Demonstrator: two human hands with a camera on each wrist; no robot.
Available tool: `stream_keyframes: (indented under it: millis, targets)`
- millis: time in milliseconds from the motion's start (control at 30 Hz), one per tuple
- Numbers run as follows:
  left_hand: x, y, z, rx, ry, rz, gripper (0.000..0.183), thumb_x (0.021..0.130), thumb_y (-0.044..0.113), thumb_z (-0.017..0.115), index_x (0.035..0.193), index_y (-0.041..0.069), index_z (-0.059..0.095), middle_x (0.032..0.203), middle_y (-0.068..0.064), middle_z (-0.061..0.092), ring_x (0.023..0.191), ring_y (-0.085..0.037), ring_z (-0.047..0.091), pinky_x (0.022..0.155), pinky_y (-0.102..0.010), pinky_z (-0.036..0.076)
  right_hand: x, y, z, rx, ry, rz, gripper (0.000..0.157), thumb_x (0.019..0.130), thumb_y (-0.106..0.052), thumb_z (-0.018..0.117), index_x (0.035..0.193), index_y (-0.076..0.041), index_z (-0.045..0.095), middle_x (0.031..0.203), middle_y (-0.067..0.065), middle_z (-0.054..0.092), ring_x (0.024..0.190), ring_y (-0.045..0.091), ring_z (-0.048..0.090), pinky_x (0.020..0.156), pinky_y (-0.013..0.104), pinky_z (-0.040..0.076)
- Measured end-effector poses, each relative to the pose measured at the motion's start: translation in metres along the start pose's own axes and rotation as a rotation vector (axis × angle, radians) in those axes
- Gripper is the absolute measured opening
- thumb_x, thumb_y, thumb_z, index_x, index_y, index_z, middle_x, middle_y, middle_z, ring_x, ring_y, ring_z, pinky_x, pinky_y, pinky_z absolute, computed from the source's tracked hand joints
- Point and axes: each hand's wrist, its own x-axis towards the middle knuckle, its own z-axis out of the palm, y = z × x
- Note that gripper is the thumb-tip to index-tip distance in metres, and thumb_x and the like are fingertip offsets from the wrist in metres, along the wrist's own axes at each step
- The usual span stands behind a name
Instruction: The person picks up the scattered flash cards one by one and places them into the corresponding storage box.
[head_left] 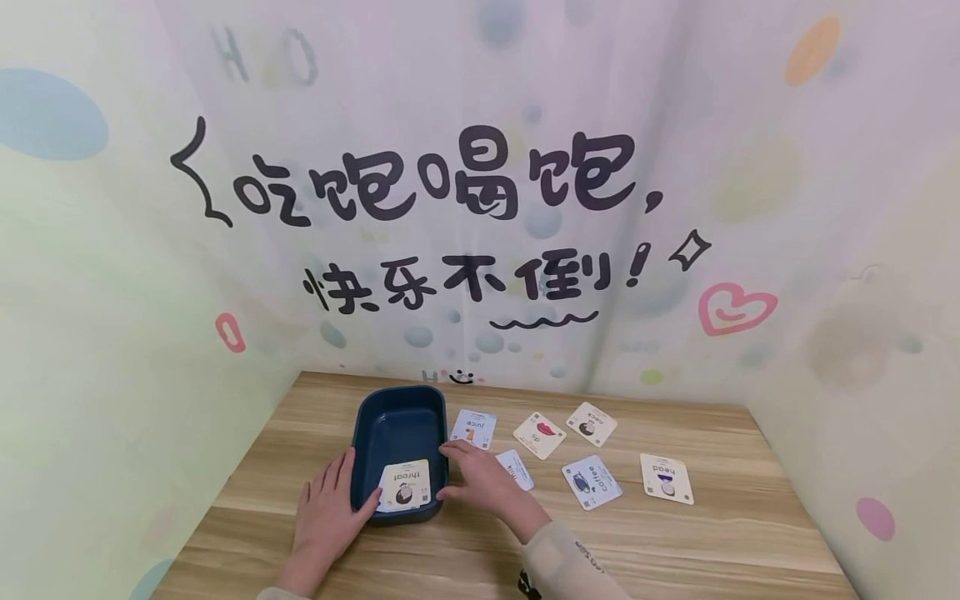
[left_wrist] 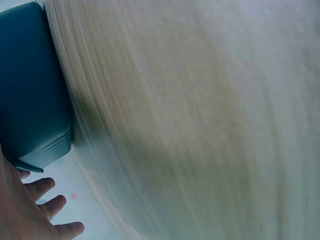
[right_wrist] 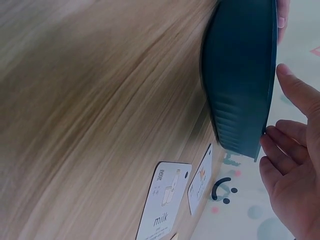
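A dark blue tray (head_left: 398, 427) stands on the table, with a "throat" card (head_left: 405, 485) lying inside at its near end. My left hand (head_left: 327, 506) is at the tray's left side, its thumb over the near-left rim beside the card; its fingers (left_wrist: 53, 205) are spread and fairly straight. Along the right side is my right hand (head_left: 487, 481), fingers loosely extended and fingertips at the rim in the right wrist view. A "milk" card (right_wrist: 165, 200), partly covered by that hand in the head view, and a "juice" card (head_left: 475, 427) lie just right of the tray.
Farther right on the wooden table (head_left: 720, 542) lie several more cards: "lip" (head_left: 539, 436), "neck" (head_left: 592, 424), "coffee" (head_left: 592, 482) and "head" (head_left: 667, 479). A printed curtain (head_left: 465, 108) closes off the back and both sides.
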Motion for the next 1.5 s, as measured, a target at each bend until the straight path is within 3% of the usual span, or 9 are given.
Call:
stream_keyframes:
  millis: [600,1500]
  targets:
    - [0.000,0.001,-0.002,0.016,-0.017,-0.006,0.090,0.091,0.060,0.058,0.157,0.006,0.026,0.154,-0.025,0.039,0.142,-0.046,0.035,0.114,-0.070,0.025,-0.007,0.012,-0.007,0.017,0.021,-0.006,0.072,0.083,-0.040,0.079,0.142,-0.008,0.054,0.146,0.007,0.055,0.132,0.025,0.056,0.108,0.039,0.048]
    - [-0.001,0.001,-0.002,0.011,-0.031,-0.008,0.090,0.091,0.060,0.057,0.157,0.007,0.026,0.153,-0.026,0.039,0.141,-0.046,0.035,0.114,-0.071,0.024,-0.050,0.076,-0.017,0.143,0.134,0.076,0.066,0.082,-0.028,0.081,0.138,-0.004,0.056,0.141,0.015,0.058,0.131,0.036,0.055,0.107,0.052,0.046]
